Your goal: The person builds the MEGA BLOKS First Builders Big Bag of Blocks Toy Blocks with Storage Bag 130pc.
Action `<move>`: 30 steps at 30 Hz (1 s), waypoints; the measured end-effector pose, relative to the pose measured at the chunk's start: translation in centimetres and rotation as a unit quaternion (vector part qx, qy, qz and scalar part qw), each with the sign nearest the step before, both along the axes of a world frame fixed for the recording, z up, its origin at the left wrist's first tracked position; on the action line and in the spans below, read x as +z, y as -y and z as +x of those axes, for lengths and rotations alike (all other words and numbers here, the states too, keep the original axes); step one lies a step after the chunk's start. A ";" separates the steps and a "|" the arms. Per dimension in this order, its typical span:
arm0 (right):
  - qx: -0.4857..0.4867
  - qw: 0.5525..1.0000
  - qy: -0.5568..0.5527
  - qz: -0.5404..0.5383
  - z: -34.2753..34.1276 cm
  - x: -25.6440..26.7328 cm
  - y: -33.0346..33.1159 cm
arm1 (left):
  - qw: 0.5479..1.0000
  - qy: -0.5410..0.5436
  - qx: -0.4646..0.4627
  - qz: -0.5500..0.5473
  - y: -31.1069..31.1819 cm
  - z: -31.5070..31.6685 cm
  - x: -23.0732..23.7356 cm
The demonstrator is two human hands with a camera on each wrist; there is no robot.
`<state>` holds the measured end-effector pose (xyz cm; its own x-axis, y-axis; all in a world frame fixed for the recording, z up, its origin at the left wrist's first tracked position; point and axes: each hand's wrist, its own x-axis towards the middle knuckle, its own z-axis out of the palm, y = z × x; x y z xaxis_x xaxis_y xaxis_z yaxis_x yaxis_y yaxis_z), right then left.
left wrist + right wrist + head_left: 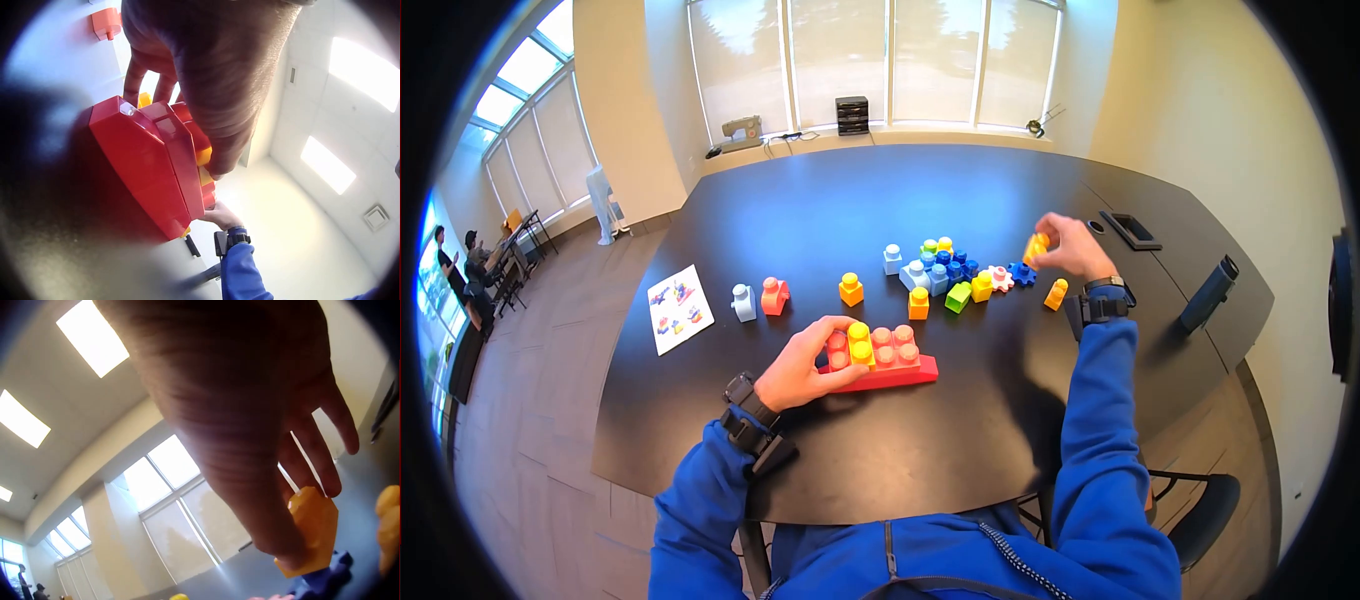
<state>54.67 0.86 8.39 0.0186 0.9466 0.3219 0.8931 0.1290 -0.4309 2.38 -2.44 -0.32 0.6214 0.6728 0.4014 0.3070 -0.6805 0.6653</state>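
My left hand (805,365) spans a yellow two-stud toy block (860,345), thumb at its near side and fingers at the far side. That block sits among red blocks (896,346) on a long red base (910,375); the base's red side (147,169) fills the middle of the left wrist view. At the right of the table, my right hand (1076,248) pinches a yellow-orange block (314,528) between thumb and fingers. Right below it shows a dark blue gear (1022,274). A pink-and-white gear (1000,278) lies just left of that gear.
Blue blocks (940,270) cluster mid-table, with green (958,296) and yellow blocks (918,303) around them. A red block (775,296), a grey block (744,302) and a picture sheet (680,308) lie left. A dark bottle-like cylinder (1210,293) is at the right.
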 end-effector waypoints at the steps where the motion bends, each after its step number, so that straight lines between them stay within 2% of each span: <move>1: 0.033 0.999 -0.015 0.023 -2.2 1.8 1.0 | 1.000 0.007 -0.005 0.010 0.0 0.0 0.0; 2: 0.034 0.999 -0.016 0.022 -4.0 2.8 1.7 | 1.000 0.006 -0.003 0.009 0.1 0.0 0.0; 4: 0.142 0.988 -0.052 0.027 -7.8 4.6 2.8 | 1.000 0.002 -0.003 0.013 0.1 0.0 0.0; 5: 0.237 0.969 -0.062 0.030 -12.8 5.1 3.8 | 1.000 -0.001 -0.004 0.013 0.1 0.0 -0.1; 7: 0.331 0.943 -0.036 0.020 -16.8 4.2 3.9 | 1.000 0.011 -0.013 0.010 -0.3 0.1 -0.3; 9: 0.373 0.927 -0.029 -0.013 -20.5 2.0 3.9 | 1.000 0.000 -0.011 0.004 0.1 0.0 -0.1; 13: 0.385 0.918 0.081 -0.055 -24.2 -1.3 3.5 | 1.000 -0.004 -0.007 -0.010 0.0 -0.2 -0.1; 30: 0.378 0.921 0.077 -0.045 -24.6 -2.8 3.5 | 0.999 -0.006 -0.015 0.049 -0.4 -0.1 -0.3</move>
<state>30.09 -2.69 5.58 -0.6967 0.6931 0.1851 0.6136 0.7094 -0.3469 2.26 -2.02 -0.66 0.6459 0.6121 0.4563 0.2931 -0.7507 0.5921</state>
